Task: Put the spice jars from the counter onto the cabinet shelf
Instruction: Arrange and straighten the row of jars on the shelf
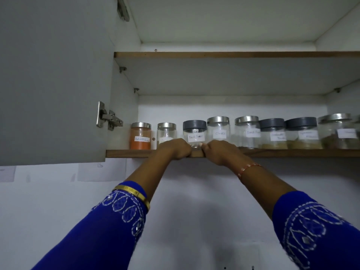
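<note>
Head view: grey-lidded Black Pepper jar (194,133), clear glass, gripped by left hand (176,148), right hand (219,151).

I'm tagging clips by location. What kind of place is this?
Most likely a home kitchen: a wall cabinet with its door open, and labelled spice jars lined up on its shelf.

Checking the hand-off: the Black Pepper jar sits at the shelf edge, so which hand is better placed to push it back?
Probably either; slightly the right hand, whose fingers touch the Black Pepper jar base, like the left hand.
</note>
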A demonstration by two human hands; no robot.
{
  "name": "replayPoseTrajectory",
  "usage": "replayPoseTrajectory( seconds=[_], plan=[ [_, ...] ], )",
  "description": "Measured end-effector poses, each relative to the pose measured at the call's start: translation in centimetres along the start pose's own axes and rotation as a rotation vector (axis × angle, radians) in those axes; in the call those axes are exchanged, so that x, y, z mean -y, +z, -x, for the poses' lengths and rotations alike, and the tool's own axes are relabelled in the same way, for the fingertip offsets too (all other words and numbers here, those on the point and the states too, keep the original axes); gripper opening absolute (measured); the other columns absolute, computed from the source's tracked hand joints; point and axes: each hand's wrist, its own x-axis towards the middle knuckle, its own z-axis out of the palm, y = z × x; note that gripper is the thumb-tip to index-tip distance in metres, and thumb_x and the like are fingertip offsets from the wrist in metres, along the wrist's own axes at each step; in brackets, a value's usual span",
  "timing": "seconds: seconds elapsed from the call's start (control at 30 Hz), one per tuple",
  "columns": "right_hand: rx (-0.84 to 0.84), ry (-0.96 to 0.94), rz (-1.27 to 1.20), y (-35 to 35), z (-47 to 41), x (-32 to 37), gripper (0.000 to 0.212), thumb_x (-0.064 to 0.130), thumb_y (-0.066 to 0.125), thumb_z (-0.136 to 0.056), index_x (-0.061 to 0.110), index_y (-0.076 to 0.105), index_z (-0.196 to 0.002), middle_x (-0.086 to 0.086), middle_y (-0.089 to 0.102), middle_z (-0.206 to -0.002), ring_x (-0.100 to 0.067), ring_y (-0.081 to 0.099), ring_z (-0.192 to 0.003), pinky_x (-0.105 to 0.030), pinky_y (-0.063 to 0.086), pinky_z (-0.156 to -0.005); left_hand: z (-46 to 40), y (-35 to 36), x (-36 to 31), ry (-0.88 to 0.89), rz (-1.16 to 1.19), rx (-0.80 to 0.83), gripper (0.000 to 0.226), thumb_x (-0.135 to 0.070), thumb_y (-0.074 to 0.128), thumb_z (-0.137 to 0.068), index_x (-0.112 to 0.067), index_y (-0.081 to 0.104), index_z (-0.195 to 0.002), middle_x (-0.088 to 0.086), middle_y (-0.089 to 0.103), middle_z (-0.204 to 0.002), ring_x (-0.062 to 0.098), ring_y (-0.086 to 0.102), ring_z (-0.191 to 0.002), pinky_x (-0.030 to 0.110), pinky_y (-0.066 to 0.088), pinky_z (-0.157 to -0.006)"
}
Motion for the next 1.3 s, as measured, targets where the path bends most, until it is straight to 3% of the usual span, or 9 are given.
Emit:
replayPoseTrajectory(
  seconds=[0.23, 0.37, 0.5, 0.7, 0.83, 0.97, 1.03, 1.13, 1.3],
  plan=[
    [0.176, 0.028, -0.052, -2.4, -1.3, -3.5, 0.048, 0.036, 0.025, -0.101, 0.007, 0.052, -0.128, -0.017, 0.049, -0.138, -0.03, 0.049, -0.123, -0.039, 0.037, -0.105, -1.0, 0.1, -3.8, -0.019, 0.16, 0.119, 0.033, -0.017, 0.024, -0.099, -0.007, 0.049, -0.119, 0.017, 0.048, -0.133, 0.024, 0.046, -0.108, 0.035, 0.034, -0.097],
    [0.276, 0.017, -0.015, -3.2, -2.1, -3.3, 0.049, 0.025, 0.026, -0.103, 0.005, 0.022, -0.147, -0.015, 0.023, -0.155, -0.028, 0.026, -0.142, -0.035, 0.022, -0.115, -1.8, -0.1, -4.3, -0.073, 0.232, 0.156, 0.015, -0.018, 0.028, -0.096, -0.016, 0.043, -0.099, 0.011, 0.049, -0.102, 0.023, 0.045, -0.09, 0.033, 0.036, -0.082],
    [0.306, 0.027, 0.032, -2.8, -3.5, -3.9, 0.055, 0.025, 0.026, -0.103, 0.007, 0.005, -0.151, -0.014, 0.013, -0.158, -0.028, 0.019, -0.145, -0.035, 0.019, -0.116, -2.7, -0.1, -4.8, -0.14, 0.274, 0.179, 0.018, -0.02, 0.031, -0.094, -0.018, 0.042, -0.08, 0.007, 0.047, -0.079, 0.019, 0.045, -0.074, 0.028, 0.034, -0.065],
    [0.325, 0.058, -0.026, -2.5, -5.0, -4.3, 0.049, 0.021, 0.03, -0.101, 0.01, 0.023, -0.148, -0.012, 0.027, -0.154, -0.027, 0.031, -0.139, -0.035, 0.028, -0.11, -3.8, 0.0, -5.5, -0.223, 0.315, 0.151, 0.023, -0.027, 0.042, -0.093, -0.017, 0.046, -0.072, 0.005, 0.05, -0.073, 0.015, 0.047, -0.064, 0.026, 0.036, -0.056],
    [0.351, 0.053, 0.017, -2.4, -5.8, -4.5, 0.047, 0.018, 0.029, -0.102, 0.007, 0.023, -0.147, -0.013, 0.029, -0.152, -0.026, 0.033, -0.138, -0.034, 0.029, -0.109, -4.4, 0.0, -5.7, -0.203, 0.297, 0.14, 0.024, -0.027, 0.046, -0.092, -0.017, 0.047, -0.069, 0.005, 0.051, -0.07, 0.015, 0.049, -0.062, 0.025, 0.037, -0.055],
    [0.407, 0.034, 0.053, -1.9, -6.9, -4.5, 0.047, 0.011, 0.032, -0.101, -0.001, 0.026, -0.146, -0.018, 0.032, -0.151, -0.031, 0.035, -0.137, -0.034, 0.032, -0.108, -5.8, 0.4, -5.5, -0.199, 0.247, 0.218, 0.026, -0.021, 0.04, -0.094, -0.014, 0.049, -0.071, 0.006, 0.052, -0.073, 0.016, 0.05, -0.064, 0.025, 0.039, -0.06],
    [0.422, 0.027, 0.046, -1.4, -7.5, -4.6, 0.045, 0.014, 0.033, -0.101, 0.001, 0.028, -0.145, -0.018, 0.036, -0.148, -0.031, 0.04, -0.133, -0.033, 0.037, -0.1, -6.7, 0.8, -5.2, -0.2, 0.199, 0.216, 0.026, -0.023, 0.039, -0.095, -0.015, 0.048, -0.072, 0.005, 0.05, -0.073, 0.015, 0.048, -0.063, 0.026, 0.04, -0.062],
    [0.418, 0.019, 0.023, -0.8, -8.7, -4.8, 0.041, 0.017, 0.033, -0.102, 0.002, 0.036, -0.14, -0.018, 0.043, -0.142, -0.025, 0.048, -0.111, -0.03, 0.036, -0.09, -8.2, 1.1, -4.6, -0.196, 0.08, 0.188, 0.025, -0.027, 0.039, -0.095, -0.019, 0.047, -0.073, 0.002, 0.049, -0.073, 0.013, 0.046, -0.063, 0.028, 0.039, -0.066],
    [0.473, 0.066, 0.028, -0.4, -10.0, -5.2, 0.039, 0.014, 0.038, -0.099, 0.0, 0.042, -0.135, -0.02, 0.048, -0.133, -0.022, 0.043, -0.098, -0.028, 0.038, -0.077, -10.1, 1.6, -3.9, -0.178, -0.002, 0.209, 0.017, -0.03, 0.043, -0.091, -0.019, 0.053, -0.084, 0.009, 0.059, -0.101, 0.022, 0.053, -0.085, 0.035, 0.044, -0.082]
  ],
)
